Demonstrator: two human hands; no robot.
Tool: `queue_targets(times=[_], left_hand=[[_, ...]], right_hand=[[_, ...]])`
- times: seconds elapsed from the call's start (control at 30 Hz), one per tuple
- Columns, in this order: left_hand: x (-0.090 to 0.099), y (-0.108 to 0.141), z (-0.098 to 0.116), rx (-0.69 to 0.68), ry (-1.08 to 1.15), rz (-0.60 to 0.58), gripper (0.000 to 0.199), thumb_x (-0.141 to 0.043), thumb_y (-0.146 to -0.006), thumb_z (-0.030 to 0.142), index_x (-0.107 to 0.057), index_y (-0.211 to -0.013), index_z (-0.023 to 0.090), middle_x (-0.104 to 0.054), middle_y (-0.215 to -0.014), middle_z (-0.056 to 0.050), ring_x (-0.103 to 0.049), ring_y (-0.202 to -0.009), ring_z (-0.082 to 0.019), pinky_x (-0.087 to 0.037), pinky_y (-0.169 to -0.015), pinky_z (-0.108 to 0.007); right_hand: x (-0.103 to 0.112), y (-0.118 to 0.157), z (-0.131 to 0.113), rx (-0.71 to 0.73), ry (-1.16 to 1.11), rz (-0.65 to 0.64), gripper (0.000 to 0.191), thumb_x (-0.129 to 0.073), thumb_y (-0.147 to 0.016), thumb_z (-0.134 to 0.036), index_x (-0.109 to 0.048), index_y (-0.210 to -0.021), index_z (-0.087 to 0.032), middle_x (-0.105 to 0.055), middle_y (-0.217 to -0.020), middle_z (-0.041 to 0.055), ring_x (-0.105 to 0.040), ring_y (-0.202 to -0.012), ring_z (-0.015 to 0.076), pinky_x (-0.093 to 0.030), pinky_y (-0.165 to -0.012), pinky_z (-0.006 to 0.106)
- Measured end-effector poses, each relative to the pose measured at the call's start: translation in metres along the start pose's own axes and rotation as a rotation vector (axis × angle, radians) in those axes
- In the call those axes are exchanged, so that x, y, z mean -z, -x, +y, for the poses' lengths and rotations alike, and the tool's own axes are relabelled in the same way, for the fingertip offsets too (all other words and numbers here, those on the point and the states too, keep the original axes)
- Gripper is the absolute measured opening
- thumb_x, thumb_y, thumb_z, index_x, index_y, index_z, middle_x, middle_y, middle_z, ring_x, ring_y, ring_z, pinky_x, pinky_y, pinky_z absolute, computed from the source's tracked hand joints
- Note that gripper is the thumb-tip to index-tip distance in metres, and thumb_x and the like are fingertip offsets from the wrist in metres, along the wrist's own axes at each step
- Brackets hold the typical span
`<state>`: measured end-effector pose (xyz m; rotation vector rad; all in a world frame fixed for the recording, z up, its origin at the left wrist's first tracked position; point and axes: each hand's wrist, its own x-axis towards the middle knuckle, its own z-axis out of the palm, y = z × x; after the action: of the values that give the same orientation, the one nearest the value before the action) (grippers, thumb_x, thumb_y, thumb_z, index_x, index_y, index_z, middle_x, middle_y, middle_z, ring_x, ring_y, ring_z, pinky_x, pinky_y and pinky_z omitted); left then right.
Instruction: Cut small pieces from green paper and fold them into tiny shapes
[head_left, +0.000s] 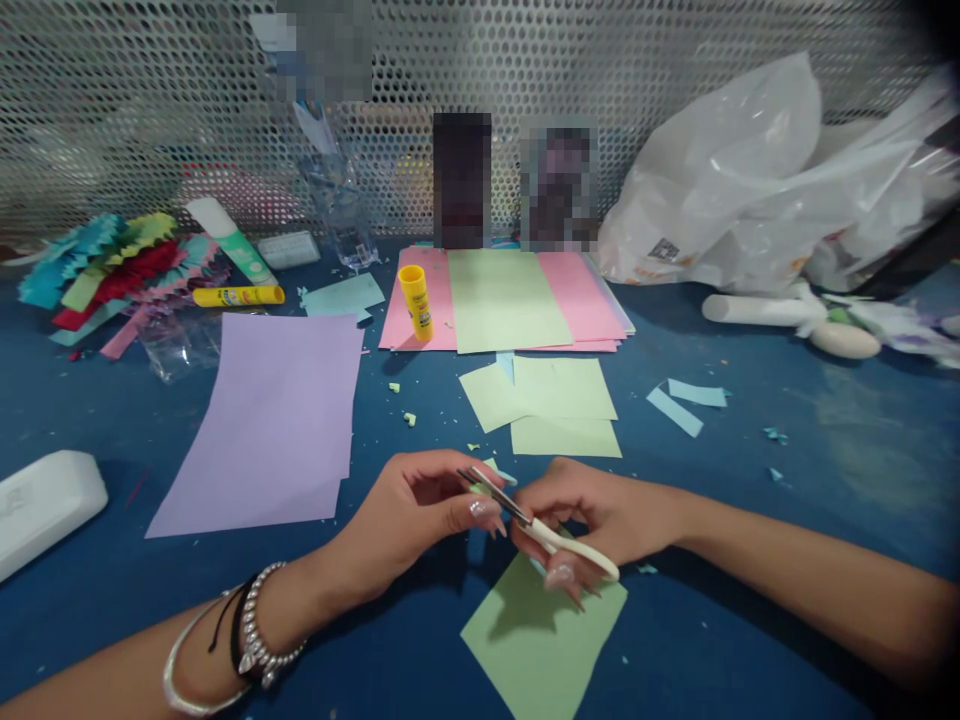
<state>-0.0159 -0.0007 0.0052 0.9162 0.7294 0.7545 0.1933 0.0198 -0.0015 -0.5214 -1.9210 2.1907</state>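
My right hand (581, 515) is wrapped round a pair of scissors (559, 543) with white handles. Their blades point up and left toward my left hand (442, 500). Between the thumb and fingers of that hand is a small piece of green paper (478, 488), partly hidden by the blades and fingers. Below both hands a green paper sheet (551, 640) lies on the blue table, a shadow falling across it. Just beyond my fingers sit small green and blue scraps (499, 470).
A purple sheet (262, 430) lies at left, beside a white case (49, 505). Cut green squares (566, 388), stacked pink sheets (420, 300) and a yellow glue stick (417, 305) are ahead. Blue strips (675, 410) and white plastic bags (720, 180) are at right; perforated metal (405, 60) stands behind.
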Motion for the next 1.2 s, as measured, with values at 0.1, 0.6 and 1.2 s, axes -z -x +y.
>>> queue_targets(times=[0.1,0.6,1.2], left_hand=[[0.0,0.0003,-0.0009,-0.011,0.007,0.003,0.009,-0.067,-0.074,0.015,-0.068,-0.081,0.021,-0.066,-0.067,0.006,-0.062,-0.062,-0.005,-0.049,-0.063,-0.014],[-0.0026,0.0,0.0003,0.018,-0.024,0.021,0.01,-0.07,-0.069,0.012,-0.064,-0.075,0.018,-0.064,-0.068,0.005,-0.061,-0.062,-0.006,-0.047,-0.059,-0.014],[-0.0027,0.0003,0.0018,0.037,-0.121,0.03,0.012,-0.071,-0.069,0.017,-0.061,-0.076,0.016,-0.062,-0.068,0.004,-0.06,-0.062,-0.007,-0.045,-0.058,-0.016]], right_hand=[[0.0003,-0.0004,-0.0009,0.015,0.04,0.001,0.014,-0.061,-0.077,-0.022,-0.051,-0.075,-0.013,-0.051,-0.059,-0.0027,-0.048,-0.048,0.0041,-0.043,-0.049,0.015],[-0.0061,-0.0005,-0.0003,0.1,0.428,0.072,0.006,-0.051,-0.074,-0.018,-0.052,-0.071,-0.013,-0.045,-0.054,-0.0038,-0.03,-0.048,0.0043,-0.028,-0.044,0.015],[-0.0062,0.0017,0.0018,0.101,0.425,0.075,0.006,-0.053,-0.074,-0.018,-0.053,-0.071,-0.013,-0.044,-0.052,-0.0042,-0.03,-0.047,0.0039,-0.027,-0.042,0.014]])
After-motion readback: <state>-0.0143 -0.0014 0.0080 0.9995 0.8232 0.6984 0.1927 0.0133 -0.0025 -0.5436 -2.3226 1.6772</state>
